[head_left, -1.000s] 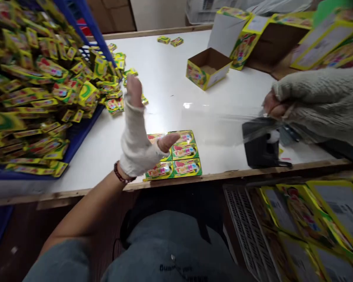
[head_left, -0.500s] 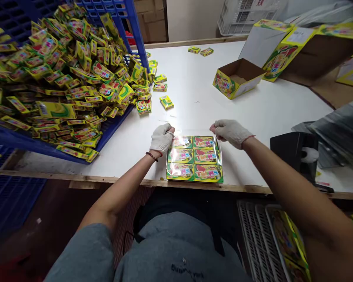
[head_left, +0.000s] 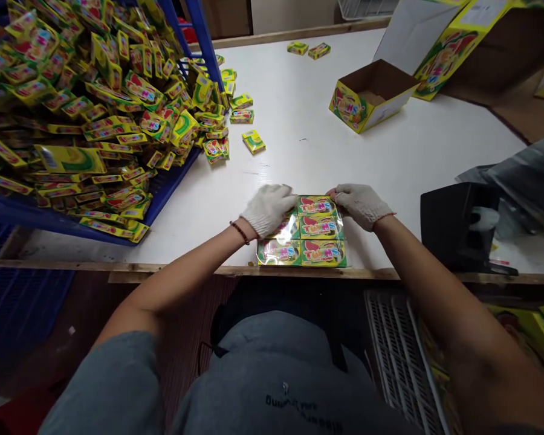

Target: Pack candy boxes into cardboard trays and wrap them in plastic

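A flat block of small yellow-green candy boxes point(head_left: 323, 251) marked "TWINS" lies near the table's front edge, in two columns of three. Shiny clear plastic film point(head_left: 278, 257) covers it. My left hand point(head_left: 268, 210), in a white knit glove, rests across the block's upper left, its fingers stretched to the right and hiding part of the boxes there. At the upper right corner my right hand point(head_left: 360, 204), gloved too, has its fingers closed on the film's edge; bare fingertips show.
A blue crate point(head_left: 172, 181) heaped with loose candy boxes point(head_left: 72, 103) fills the left. Several stray boxes point(head_left: 254, 141) lie beside it. An open display carton point(head_left: 367, 103) stands at the back right, a black tape dispenser point(head_left: 453, 223) at the right front.
My left hand has moved right, from the film's upper left corner onto the boxes. My right hand stays near the upper right corner. The view has tilted down somewhat.
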Demonstrator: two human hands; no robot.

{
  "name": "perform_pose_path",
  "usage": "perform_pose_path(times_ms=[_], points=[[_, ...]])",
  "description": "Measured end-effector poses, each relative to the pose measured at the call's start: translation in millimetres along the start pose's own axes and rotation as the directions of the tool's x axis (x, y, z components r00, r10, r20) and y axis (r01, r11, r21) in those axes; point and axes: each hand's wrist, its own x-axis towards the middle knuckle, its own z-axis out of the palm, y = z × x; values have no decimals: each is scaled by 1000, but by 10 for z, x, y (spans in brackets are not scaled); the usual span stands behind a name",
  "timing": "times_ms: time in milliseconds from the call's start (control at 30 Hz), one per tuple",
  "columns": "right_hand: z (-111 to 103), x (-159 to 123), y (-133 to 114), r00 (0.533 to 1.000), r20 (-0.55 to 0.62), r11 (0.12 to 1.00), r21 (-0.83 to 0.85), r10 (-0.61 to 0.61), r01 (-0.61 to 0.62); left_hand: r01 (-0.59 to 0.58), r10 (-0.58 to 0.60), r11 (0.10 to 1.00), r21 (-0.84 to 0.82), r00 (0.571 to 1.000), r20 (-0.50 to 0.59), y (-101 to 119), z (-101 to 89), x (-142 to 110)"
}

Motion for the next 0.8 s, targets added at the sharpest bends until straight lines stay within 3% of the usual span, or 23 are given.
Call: perform_pose_path(times_ms=[67,167,233,500,800], points=[[19,-12,-34,1000,-12,1000,-5,7,-7,-137,134,990,23,987,93,257,15,142],[29,-128,-37,999,-31,1000,6,12,-12,-102,100,995,18,992,82,586,92,264],[22,-301,22,999,-33,999,41,10,-8,-87,85,996,21,993,82,691,125,276],[61,-1221,497,994,41,973,201,103,-109,-180,169,982,55,973,158,696,87,242],[165,-1514,564,992,-39,974,195,123,-114,-135,128,990,44,982,139,802,127,254]])
